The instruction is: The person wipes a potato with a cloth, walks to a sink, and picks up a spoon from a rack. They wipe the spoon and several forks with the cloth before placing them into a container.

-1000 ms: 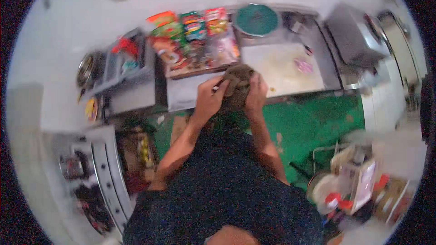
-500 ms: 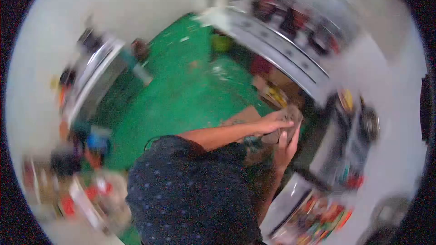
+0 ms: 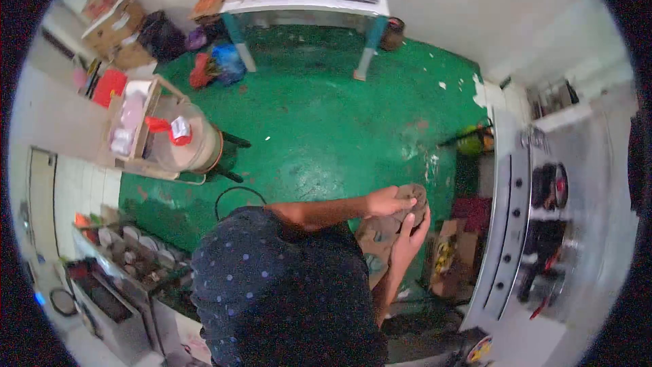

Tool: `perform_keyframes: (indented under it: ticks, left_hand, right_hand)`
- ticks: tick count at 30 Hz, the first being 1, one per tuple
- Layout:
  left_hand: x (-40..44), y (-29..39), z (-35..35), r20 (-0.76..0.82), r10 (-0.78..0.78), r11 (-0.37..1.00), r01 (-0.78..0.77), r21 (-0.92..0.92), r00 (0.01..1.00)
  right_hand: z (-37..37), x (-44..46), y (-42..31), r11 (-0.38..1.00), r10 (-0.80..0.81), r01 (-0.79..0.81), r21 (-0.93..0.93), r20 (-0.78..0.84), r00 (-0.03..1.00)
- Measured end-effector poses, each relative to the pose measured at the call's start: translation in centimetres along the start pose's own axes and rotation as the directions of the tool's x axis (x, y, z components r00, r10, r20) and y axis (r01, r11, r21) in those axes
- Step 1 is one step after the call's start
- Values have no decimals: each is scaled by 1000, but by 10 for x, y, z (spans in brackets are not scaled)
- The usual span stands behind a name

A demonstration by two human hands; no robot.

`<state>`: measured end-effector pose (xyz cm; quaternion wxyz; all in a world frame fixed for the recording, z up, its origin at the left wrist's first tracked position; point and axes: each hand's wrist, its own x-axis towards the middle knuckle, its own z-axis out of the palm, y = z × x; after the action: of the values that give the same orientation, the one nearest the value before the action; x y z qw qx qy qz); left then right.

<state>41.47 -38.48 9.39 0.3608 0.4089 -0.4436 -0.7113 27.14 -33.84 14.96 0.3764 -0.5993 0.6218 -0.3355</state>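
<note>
A bunched, brownish-grey cloth (image 3: 420,195) is held between my two hands, out in front of my body at the right of the head view. My left hand (image 3: 387,202) comes in from the left and grips its near side, with the thumb laid over it. From below, my right hand (image 3: 409,231) wraps its fingers around the lower right side. The two hands are close together, and parts of the cloth are hidden under them. Below them is a brown cardboard piece (image 3: 375,246) with a greenish patch.
On the right runs a steel stove counter (image 3: 506,231) with knobs and pans. A cardboard box (image 3: 449,278) with yellow items lies under it. Across the green floor (image 3: 305,129) stands a stove table (image 3: 305,7). At left are a round container (image 3: 197,149) and a dish rack (image 3: 132,251).
My view has swung round to the right, so the stove table now appears ahead and the counter at the right. The cloth stays in both hands, and the blur has lessened.
</note>
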Motion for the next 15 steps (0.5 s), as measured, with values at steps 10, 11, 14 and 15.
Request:
perform_keyframes:
  ticks: [10,11,14,15]
  left_hand:
    - [-120,18,-97,-449,181,916,-316,-247,875]
    - [-129,18,-102,-481,209,908,-351,-226,851]
    - [-147,31,-113,-539,198,950,-297,-102,819]
    - [-147,36,-119,-544,184,976,-216,4,819]
  right_hand:
    - [126,33,-40,972,-61,-58,229,481,874]
    - [133,33,-39,971,-77,-51,235,504,860]
    - [146,29,-60,920,-135,-96,379,538,832]
    - [148,25,-66,928,-201,33,372,423,884]
